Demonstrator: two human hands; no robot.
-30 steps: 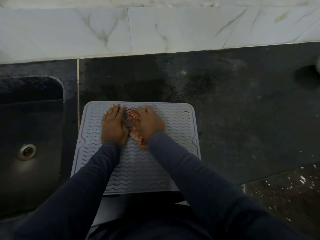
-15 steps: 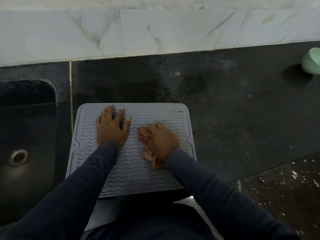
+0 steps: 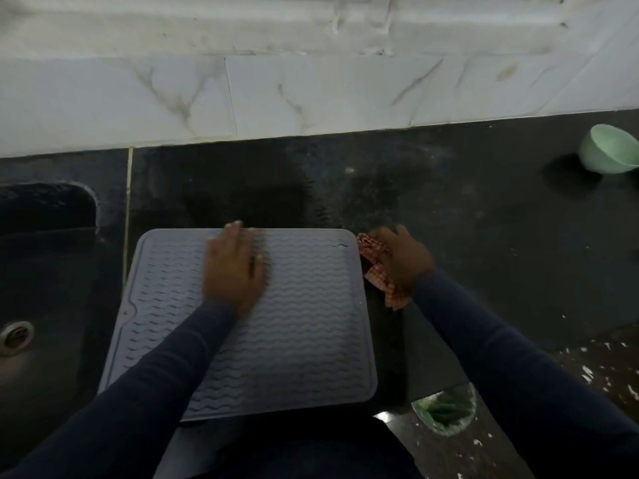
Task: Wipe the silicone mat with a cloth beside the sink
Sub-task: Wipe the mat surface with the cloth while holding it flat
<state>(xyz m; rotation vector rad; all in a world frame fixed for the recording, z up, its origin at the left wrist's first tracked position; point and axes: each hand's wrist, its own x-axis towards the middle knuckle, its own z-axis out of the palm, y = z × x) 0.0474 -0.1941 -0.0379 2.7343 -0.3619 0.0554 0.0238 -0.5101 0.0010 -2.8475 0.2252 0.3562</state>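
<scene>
One cloth, now off mat

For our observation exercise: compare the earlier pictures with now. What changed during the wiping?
The right hand, gripping the cloth, swept rightward from the middle of the mat past its right edge onto the counter. The left hand stays flat on the mat; the mat still lies beside the sink.

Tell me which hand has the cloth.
The right hand, just off the mat's right edge, grips the red checked cloth; the left hand lies flat on the mat, holding nothing.
</scene>
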